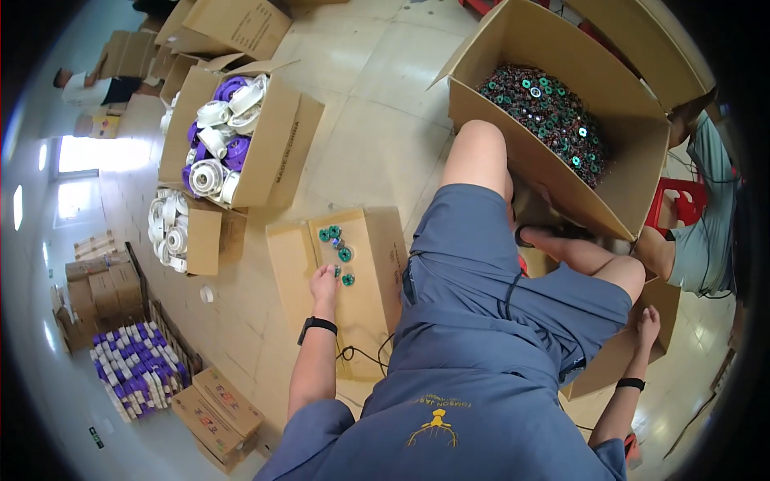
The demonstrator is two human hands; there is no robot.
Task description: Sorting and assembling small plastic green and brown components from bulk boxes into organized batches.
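My left hand (324,286) is over a closed cardboard box (365,321), its fingers pinched on a small green round part (337,272). Close to the fingertips, more green round parts lie in a loose row on the box top, among them one green disc (345,254) and another disc (348,280). At my right side, my right hand (649,327) is held by a lower cardboard box (613,365). Its fingers are curled together, and whatever they may hold is too small to make out.
A big open carton (553,188) of green discs and dark wires stands beyond my knees. An open box (285,152) at left holds white and purple plastic parts. A black cable (365,353) crosses the near box. A person (702,208) sits at right beside a red stool (682,200).
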